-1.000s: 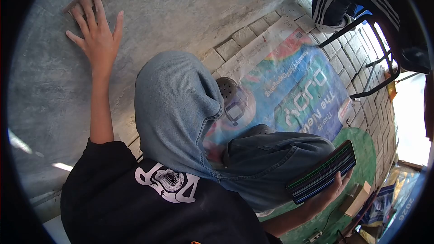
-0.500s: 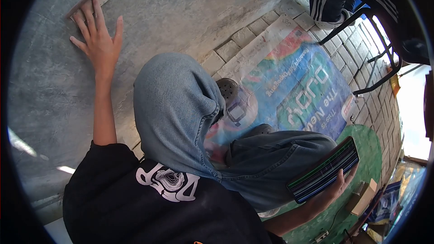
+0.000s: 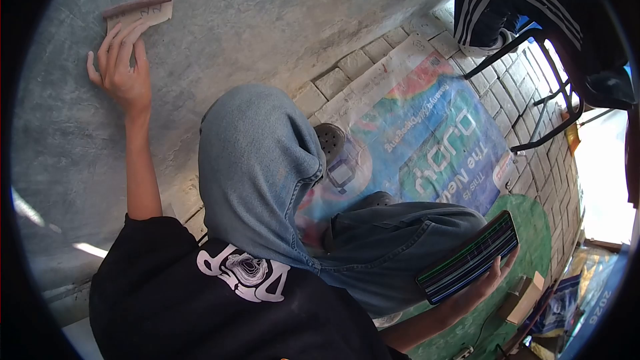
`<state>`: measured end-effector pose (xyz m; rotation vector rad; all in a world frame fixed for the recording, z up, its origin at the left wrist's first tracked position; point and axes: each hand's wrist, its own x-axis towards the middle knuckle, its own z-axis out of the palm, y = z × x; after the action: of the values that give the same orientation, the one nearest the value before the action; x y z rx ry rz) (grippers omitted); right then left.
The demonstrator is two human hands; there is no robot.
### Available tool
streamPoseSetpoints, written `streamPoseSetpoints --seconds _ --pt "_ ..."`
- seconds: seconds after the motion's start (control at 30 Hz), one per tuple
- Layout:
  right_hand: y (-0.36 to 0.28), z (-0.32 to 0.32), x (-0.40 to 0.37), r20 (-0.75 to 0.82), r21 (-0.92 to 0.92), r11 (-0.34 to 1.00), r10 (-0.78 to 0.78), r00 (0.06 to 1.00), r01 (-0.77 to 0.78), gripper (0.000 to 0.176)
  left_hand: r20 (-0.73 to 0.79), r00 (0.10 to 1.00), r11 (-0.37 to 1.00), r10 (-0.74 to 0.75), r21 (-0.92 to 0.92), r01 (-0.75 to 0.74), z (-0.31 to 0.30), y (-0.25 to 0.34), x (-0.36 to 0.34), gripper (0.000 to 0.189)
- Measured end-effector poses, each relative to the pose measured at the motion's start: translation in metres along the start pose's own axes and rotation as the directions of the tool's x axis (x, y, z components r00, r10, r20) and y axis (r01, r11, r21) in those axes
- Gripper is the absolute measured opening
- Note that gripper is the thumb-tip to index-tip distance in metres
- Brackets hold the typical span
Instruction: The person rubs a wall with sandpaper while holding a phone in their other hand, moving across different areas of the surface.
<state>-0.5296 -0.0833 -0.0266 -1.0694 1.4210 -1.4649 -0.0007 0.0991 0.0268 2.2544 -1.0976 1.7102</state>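
My left hand point(image 3: 125, 70) presses a folded piece of sandpaper point(image 3: 159, 12) against the grey wall point(image 3: 220, 33). Its fingertips lie on the pale, printed backing, and a reddish-brown strip shows along the upper edge. At the lower right, my right hand point(image 3: 490, 280) grips a smartphone point(image 3: 470, 257) by its near edge. Coloured lines cover the phone's screen. The phone is tilted over my bent leg point(image 3: 400, 240) in blue jeans.
Under my feet a printed banner point(image 3: 427, 133) covers part of the brick paving point(image 3: 540, 180). A person's leg point(image 3: 490, 7) and a black metal chair point(image 3: 547, 137) are at the upper right. Near the green mat point(image 3: 527, 213) stands an open cardboard box point(image 3: 523, 299).
My left hand has slid left and slightly down the wall, and the sandpaper has turned closer to level. The phone stays in my right hand; the view has shifted slightly.
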Motion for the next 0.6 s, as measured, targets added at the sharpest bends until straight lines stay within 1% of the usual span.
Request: streamPoseSetpoints --seconds 0.07,0.13,0.2,0.37,0.47,0.57,0.6 --pt "0.005 -0.006 0.003 0.019 -0.008 1.0 -0.006 1.0 0.006 0.061 -0.022 1.0 1.0 0.006 -0.022 -0.007 -0.003 0.003 -0.001 0.022" --pt "-0.001 0.001 -0.002 -0.013 0.003 1.0 0.004 1.0 -0.004 0.061 -0.043 0.999 0.999 0.014 -0.046 -0.016 -0.004 0.008 -0.001 0.021" --pt "0.002 -0.003 0.0 -0.002 -0.009 1.0 -0.007 1.0 0.007 0.061 -0.09 0.996 0.994 -0.022 -0.111 0.012 -0.004 0.012 -0.001 0.02" --pt "-0.001 0.0 -0.003 0.0 -0.02 1.0 -0.01 1.0 0.01 0.061 -0.073 0.997 0.987 -0.036 -0.158 0.024 -0.01 0.015 0.001 0.018" --pt "0.0 0.0 -0.003 -0.008 -0.009 1.0 0.01 1.0 -0.01 0.061 -0.069 0.997 0.985 -0.041 -0.17 0.028 -0.011 0.014 0.001 0.018" --pt "-0.001 0.0 -0.004 -0.04 -0.043 0.998 0.044 0.998 -0.046 0.059 -0.081 0.996 0.983 -0.032 -0.182 0.017 -0.015 0.016 0.003 0.018" --pt "-0.002 0.001 -0.005 -0.033 -0.018 0.998 0.055 0.998 -0.056 0.059 -0.085 0.996 0.98 -0.026 -0.197 0.009 -0.016 0.017 0.004 0.018"
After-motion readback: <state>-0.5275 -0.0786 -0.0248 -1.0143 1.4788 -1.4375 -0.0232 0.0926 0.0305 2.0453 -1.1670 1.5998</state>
